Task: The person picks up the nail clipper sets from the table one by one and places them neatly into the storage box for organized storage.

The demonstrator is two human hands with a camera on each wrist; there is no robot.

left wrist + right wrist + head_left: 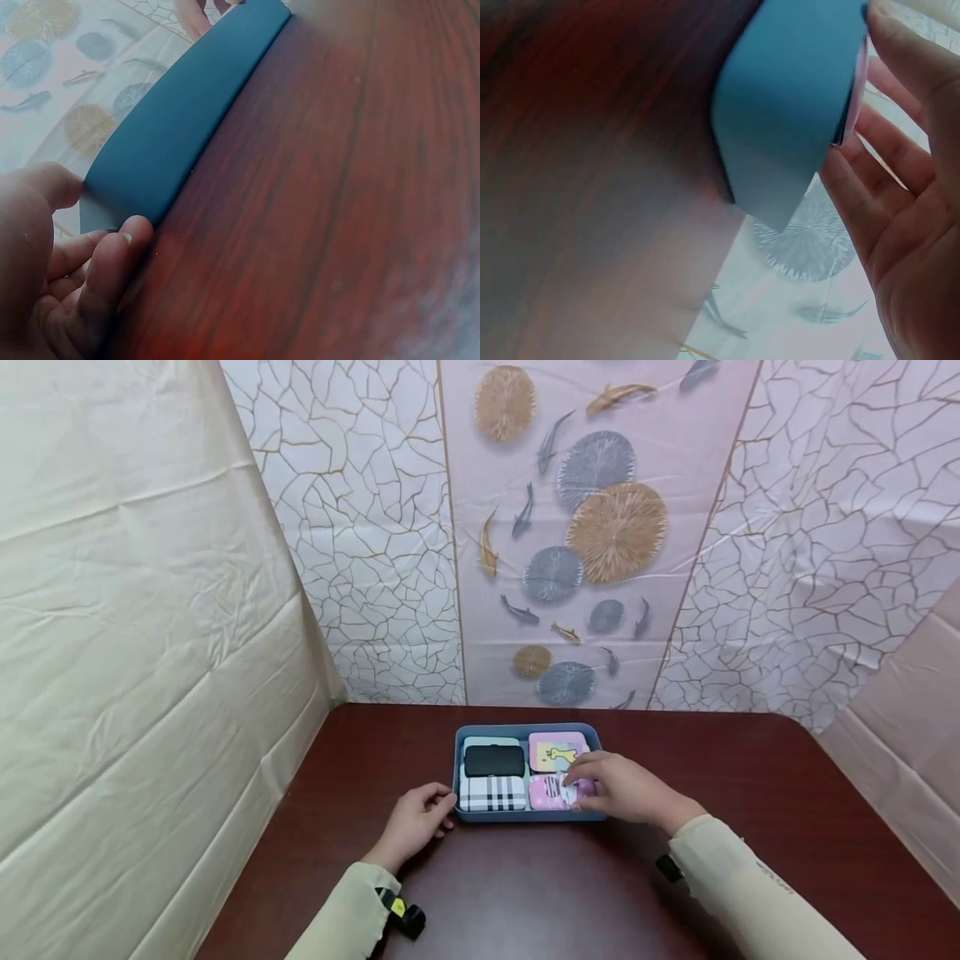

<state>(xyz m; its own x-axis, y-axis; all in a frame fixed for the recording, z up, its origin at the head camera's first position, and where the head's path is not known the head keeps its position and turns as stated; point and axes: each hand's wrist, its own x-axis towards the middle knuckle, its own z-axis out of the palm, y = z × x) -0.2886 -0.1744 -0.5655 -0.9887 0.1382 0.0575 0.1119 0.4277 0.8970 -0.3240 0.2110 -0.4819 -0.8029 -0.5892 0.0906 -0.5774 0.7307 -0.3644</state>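
Note:
A shallow blue tray (529, 816) stands on the table with several small flat cases in it. My right hand (619, 787) reaches over its front right part and grips a pink patterned case (546, 793) by the edges; in the right wrist view, the pink case (861, 82) shows its edge above the tray wall. Behind it lies a pink and yellow case (558, 750) with a giraffe-like picture. On the left side are a black case (494, 761) and a plaid case (492, 793). My left hand (417, 817) rests its fingertips against the tray's left end, near the front corner.
The dark red wooden table (517, 893) spreads around the tray. A patterned cloth (390, 527) hangs at the back, and a cream cloth (150, 610) hangs at the left. Each sleeve carries a black wrist device (405, 917).

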